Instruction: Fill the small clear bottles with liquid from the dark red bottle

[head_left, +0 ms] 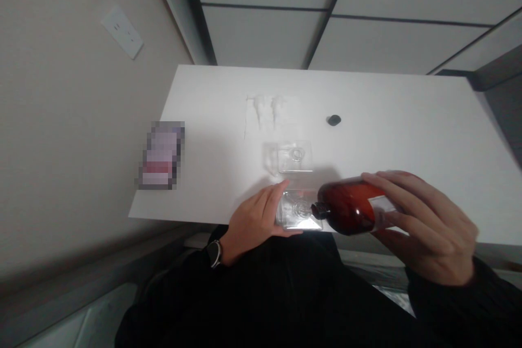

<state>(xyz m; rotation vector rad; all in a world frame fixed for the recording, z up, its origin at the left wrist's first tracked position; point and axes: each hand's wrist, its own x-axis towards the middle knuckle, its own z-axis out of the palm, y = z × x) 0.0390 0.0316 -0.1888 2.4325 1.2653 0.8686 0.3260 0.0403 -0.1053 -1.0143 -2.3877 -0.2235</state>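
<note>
My right hand [428, 223] is wrapped round a brown bottle [350, 206] with a pale label. The bottle is tipped on its side, its uncapped mouth pointing left over a clear square bottle [299, 215] near the table's front edge. My left hand [256, 215] grips that clear bottle from its left side, thumb and fingers along its edges. Whether liquid is flowing from the brown bottle's mouth I cannot tell. Just behind stands a second clear square bottle [289, 157] with a round open neck, touched by neither hand.
Two clear pump tops [267, 109] lie toward the back of the white table [216, 136]. A small black cap [334, 120] sits right of them. At the left edge lies a blurred-out rectangular object [161, 155]. A wall with a socket [122, 31] borders the left side.
</note>
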